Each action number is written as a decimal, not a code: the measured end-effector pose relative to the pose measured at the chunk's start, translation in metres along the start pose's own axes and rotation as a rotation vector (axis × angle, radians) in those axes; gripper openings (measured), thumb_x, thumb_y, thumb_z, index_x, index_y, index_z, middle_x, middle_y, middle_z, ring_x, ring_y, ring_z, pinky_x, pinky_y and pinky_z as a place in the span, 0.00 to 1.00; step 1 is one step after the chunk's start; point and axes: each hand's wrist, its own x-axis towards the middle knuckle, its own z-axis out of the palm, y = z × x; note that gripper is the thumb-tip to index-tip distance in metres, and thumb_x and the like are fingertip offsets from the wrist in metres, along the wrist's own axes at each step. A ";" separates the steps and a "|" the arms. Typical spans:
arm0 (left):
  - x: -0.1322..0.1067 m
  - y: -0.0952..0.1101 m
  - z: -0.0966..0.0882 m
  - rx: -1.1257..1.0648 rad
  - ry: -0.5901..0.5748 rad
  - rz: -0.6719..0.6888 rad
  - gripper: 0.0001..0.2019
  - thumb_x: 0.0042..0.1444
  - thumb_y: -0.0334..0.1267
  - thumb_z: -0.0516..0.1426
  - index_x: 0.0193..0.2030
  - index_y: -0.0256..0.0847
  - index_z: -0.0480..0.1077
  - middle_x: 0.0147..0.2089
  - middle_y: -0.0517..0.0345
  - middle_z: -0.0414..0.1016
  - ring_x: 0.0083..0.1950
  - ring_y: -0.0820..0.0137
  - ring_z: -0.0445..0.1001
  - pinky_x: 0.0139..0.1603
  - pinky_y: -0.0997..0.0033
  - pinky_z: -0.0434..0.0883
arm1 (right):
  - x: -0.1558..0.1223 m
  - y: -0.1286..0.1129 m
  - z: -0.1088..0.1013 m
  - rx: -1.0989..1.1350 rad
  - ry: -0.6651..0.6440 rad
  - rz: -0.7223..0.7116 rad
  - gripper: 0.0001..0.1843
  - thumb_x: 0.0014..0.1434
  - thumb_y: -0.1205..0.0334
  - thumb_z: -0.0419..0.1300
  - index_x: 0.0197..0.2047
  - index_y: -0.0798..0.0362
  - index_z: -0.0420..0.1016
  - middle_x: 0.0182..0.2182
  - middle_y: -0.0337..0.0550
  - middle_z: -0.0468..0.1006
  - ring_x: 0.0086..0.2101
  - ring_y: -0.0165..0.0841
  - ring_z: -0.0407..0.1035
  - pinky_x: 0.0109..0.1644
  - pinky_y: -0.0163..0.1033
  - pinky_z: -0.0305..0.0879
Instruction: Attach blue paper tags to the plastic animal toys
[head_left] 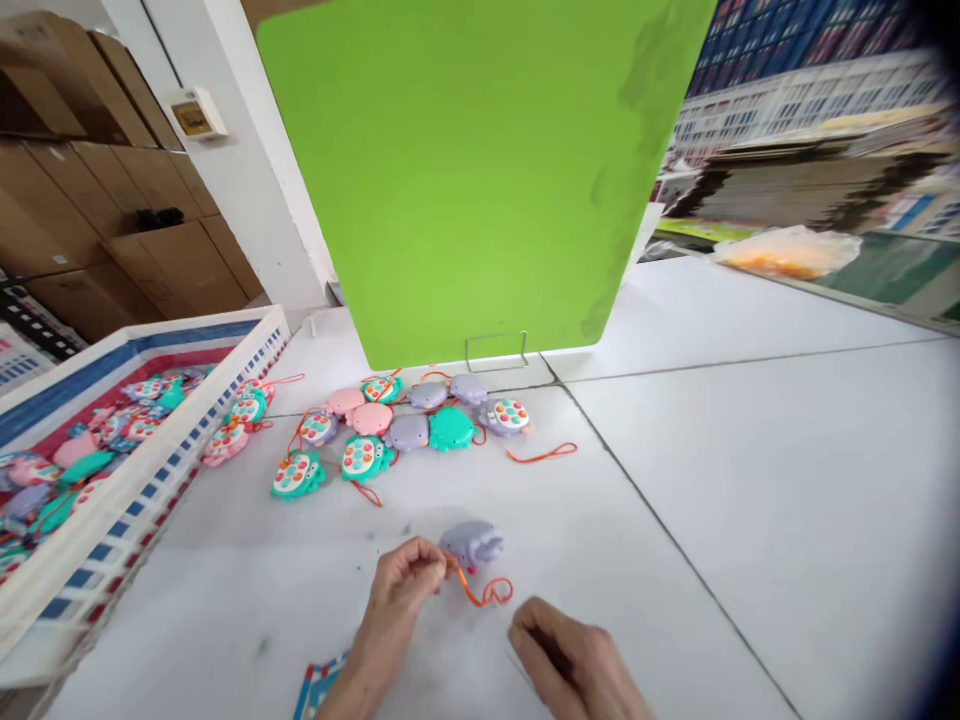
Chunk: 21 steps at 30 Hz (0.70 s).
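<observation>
A small purple crab-like toy [471, 543] stands on the white table in front of me. An orange cord [484, 592] runs from it and ends in a loose curled loop. My left hand [405, 580] is closed, thumb and finger pinching the cord close beside the toy. To the right, a little apart from the loop, my right hand [570, 655] is curled with its fingers together. A thin line, perhaps a wire, shows under its fingertips, but what the hand holds is unclear.
Several purple, pink and green toys [451, 428] with button faces lie behind. A separate orange cord loop [544, 455] rests right of them. A white plastic crate [262, 335] at left holds more toys. A green board [480, 190] stands upright at the back.
</observation>
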 end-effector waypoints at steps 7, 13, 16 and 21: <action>-0.037 -0.004 -0.011 0.012 -0.037 -0.062 0.10 0.46 0.42 0.55 0.27 0.36 0.67 0.33 0.54 0.74 0.34 0.70 0.68 0.34 0.75 0.62 | 0.001 -0.007 0.023 -0.213 -0.054 -0.159 0.12 0.56 0.61 0.45 0.21 0.51 0.55 0.15 0.31 0.51 0.19 0.26 0.42 0.23 0.33 0.41; -0.051 -0.022 -0.013 0.066 -0.102 0.040 0.11 0.47 0.42 0.56 0.27 0.35 0.69 0.30 0.54 0.72 0.33 0.68 0.68 0.35 0.74 0.64 | -0.002 -0.015 0.038 -0.283 -0.083 -0.153 0.14 0.58 0.59 0.43 0.23 0.51 0.59 0.16 0.34 0.57 0.19 0.27 0.48 0.24 0.33 0.46; -0.058 -0.028 -0.012 0.073 -0.042 0.074 0.11 0.48 0.43 0.56 0.27 0.35 0.70 0.27 0.55 0.71 0.31 0.70 0.67 0.33 0.75 0.64 | -0.004 -0.016 0.044 -0.279 -0.077 -0.179 0.15 0.59 0.59 0.42 0.23 0.51 0.59 0.17 0.35 0.60 0.18 0.27 0.52 0.24 0.33 0.49; -0.064 -0.022 -0.010 0.015 0.169 0.078 0.10 0.45 0.42 0.58 0.25 0.35 0.69 0.24 0.58 0.68 0.28 0.72 0.64 0.30 0.77 0.63 | -0.010 -0.022 0.046 -0.128 0.003 -0.294 0.15 0.60 0.57 0.45 0.25 0.52 0.64 0.19 0.35 0.64 0.21 0.26 0.55 0.25 0.31 0.53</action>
